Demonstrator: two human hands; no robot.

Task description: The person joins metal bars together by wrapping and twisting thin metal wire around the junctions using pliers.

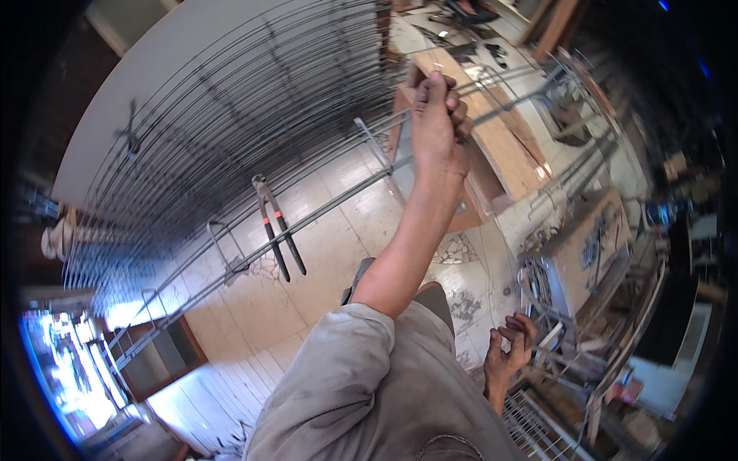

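Note:
My left hand (440, 123) is raised at the upper middle, arm stretched out, fingers closed in a pinch. Whatever it grips is too small to make out. It is over a long cage of thin steel bars (330, 201) with rectangular stirrups (373, 144). Lower right, my right hand (510, 349) is held near my body with its fingers curled in. A faint thin line runs above it; I cannot tell whether it holds that. End-cutting pincers (278, 230) with black handles and orange bands hang on the bars, left of my arm.
A dense stack of long steel rods (254, 100) fills the upper left. Beyond my left hand lies a wooden box-like piece (507, 150). At right are a cluttered wooden box (596, 238) and a metal rack (538, 430). Pale tiles (254, 323) cover the floor.

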